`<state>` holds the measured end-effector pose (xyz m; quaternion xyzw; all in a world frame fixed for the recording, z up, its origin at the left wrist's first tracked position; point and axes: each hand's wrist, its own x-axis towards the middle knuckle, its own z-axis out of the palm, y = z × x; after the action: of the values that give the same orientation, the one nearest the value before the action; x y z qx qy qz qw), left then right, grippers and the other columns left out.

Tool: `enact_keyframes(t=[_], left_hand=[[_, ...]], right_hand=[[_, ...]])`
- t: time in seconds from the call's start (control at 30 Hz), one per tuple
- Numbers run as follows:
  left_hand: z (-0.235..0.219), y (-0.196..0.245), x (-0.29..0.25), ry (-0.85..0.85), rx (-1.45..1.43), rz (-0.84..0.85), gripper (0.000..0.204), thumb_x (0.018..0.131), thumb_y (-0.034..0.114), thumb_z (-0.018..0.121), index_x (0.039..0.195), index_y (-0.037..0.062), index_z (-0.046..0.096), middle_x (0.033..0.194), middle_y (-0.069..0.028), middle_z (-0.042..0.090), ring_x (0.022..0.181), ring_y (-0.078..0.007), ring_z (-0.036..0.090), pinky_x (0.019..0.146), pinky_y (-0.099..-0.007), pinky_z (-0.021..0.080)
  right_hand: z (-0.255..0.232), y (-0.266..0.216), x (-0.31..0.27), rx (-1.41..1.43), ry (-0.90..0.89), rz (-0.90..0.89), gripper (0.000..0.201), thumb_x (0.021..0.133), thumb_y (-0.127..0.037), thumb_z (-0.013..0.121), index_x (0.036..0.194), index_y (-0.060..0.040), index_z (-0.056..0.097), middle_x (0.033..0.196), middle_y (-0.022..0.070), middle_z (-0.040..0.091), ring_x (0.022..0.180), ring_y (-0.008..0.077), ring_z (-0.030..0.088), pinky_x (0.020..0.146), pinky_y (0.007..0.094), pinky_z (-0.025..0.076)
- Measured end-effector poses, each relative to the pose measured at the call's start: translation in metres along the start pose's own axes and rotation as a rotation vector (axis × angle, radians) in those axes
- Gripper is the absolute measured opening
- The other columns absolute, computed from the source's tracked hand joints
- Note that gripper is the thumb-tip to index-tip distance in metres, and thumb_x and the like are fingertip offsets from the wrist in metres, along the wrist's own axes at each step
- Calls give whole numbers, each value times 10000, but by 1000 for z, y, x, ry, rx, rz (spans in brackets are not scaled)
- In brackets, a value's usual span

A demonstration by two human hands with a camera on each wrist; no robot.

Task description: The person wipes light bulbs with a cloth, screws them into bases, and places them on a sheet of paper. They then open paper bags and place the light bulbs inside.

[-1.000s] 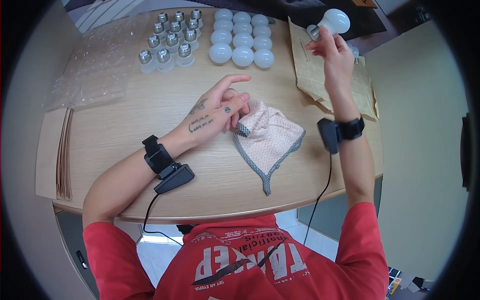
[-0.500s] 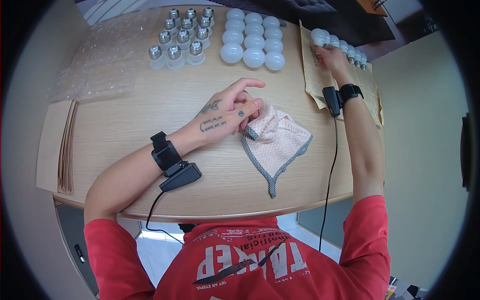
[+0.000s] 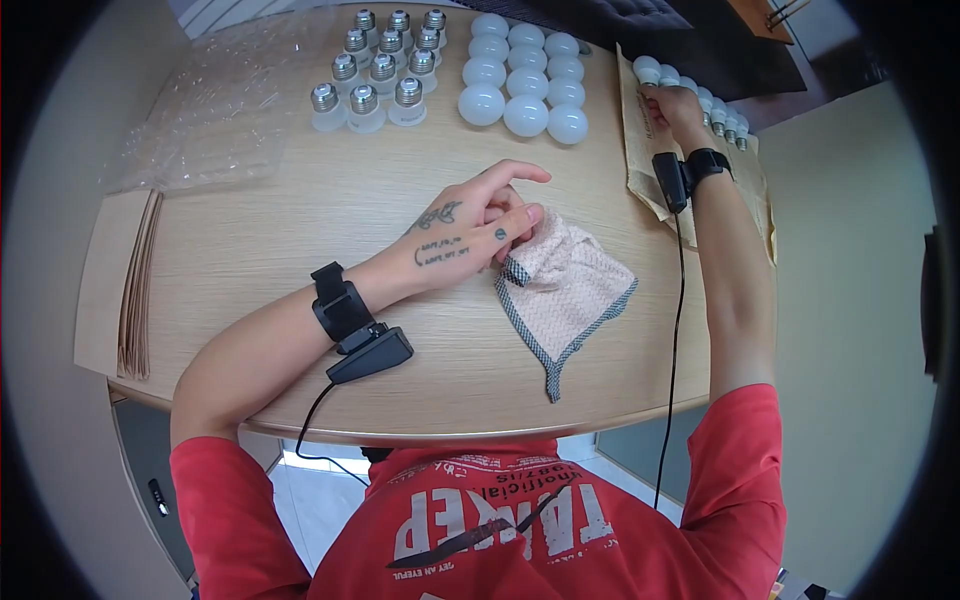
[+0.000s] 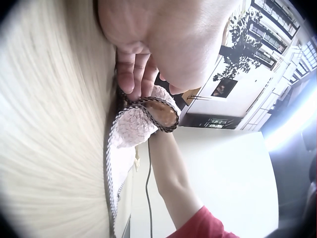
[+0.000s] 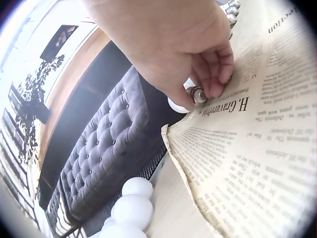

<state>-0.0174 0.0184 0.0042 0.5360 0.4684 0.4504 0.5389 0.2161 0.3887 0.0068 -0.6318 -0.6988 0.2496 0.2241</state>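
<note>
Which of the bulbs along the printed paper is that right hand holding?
The leftmost bulb of that row, as the head view shows it: it alone has its metal base pinched by the right hand.

Our white bulb (image 3: 646, 68), silver-based, on its side at the printed paper (image 5: 247, 144), our pale pink cloth (image 3: 572, 285), check-edged, rumpled on the table (image 3: 300, 225)

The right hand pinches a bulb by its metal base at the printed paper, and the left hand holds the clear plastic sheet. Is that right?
Not quite: the left hand holds the pink cloth, as the head view shows. The right hand does pinch a bulb at the printed paper.
</note>
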Motion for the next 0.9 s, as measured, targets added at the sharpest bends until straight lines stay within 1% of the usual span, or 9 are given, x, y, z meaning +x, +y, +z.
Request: enact_keyframes(t=[0.1,0.2,0.4,0.5,0.6,0.7,0.73,0.8,0.9], left_hand=[[0,3,-1,-5,1,-10,390,1017,213,537,1386,105,473,848,-13,608,663,-50,507,559,-205,423],[0,2,0,-7,-2,-5,389,1016,204,538,1387,107,472,846,-11,607,661,-49,507,555,-205,422],[-1,2,0,-12,-1,-3,391,1014,196,541,1388,107,470,848,-9,607,664,-44,509,554,-202,422],[-1,0,1,-15,-7,12,390,1013,193,541,1387,107,471,851,-9,612,666,-44,511,552,-203,423],[-2,0,1,-11,2,7,391,1013,195,542,1388,108,471,851,-10,615,666,-46,514,552,-204,424],[-2,0,1,-9,19,9,392,1014,202,543,1388,109,472,848,-10,617,664,-48,516,552,-204,424],[-2,-1,1,-9,23,12,392,1014,205,543,1387,110,472,847,-10,618,663,-49,516,552,-204,425],[-2,-1,1,-4,29,17,389,1016,210,542,1385,109,475,844,-10,619,661,-50,516,552,-205,426],[-2,0,0,-3,21,12,381,1017,211,539,1380,110,479,845,-11,617,658,-51,516,554,-205,428]], right_hand=[[2,-3,-1,9,-22,-20,310,818,-321,773,788,-21,702,707,27,648,602,116,581,552,272,467],[5,-5,1,-35,6,-40,292,834,-312,757,767,-34,697,691,22,637,588,111,568,543,276,455],[4,-4,-2,-72,8,-73,306,825,-326,759,734,-45,680,662,18,620,565,113,548,528,284,429],[1,-4,0,-158,13,-79,338,795,-373,777,806,-42,706,685,30,647,585,129,584,540,285,442],[-1,3,6,-258,130,-149,425,771,-417,787,962,-43,720,743,56,682,626,150,630,602,286,481],[-3,8,11,-319,326,-195,546,754,-445,795,1110,-45,691,801,68,705,707,159,668,687,291,509],[-6,2,4,-302,335,-237,561,750,-467,787,1113,-50,687,877,84,710,790,191,674,743,315,512],[-18,-27,-29,-268,354,-320,591,743,-509,772,1117,-61,679,1028,115,720,957,256,688,854,365,517],[-23,-66,-89,-130,313,-422,515,776,-471,769,1070,-55,690,909,83,720,832,205,679,761,334,518]])
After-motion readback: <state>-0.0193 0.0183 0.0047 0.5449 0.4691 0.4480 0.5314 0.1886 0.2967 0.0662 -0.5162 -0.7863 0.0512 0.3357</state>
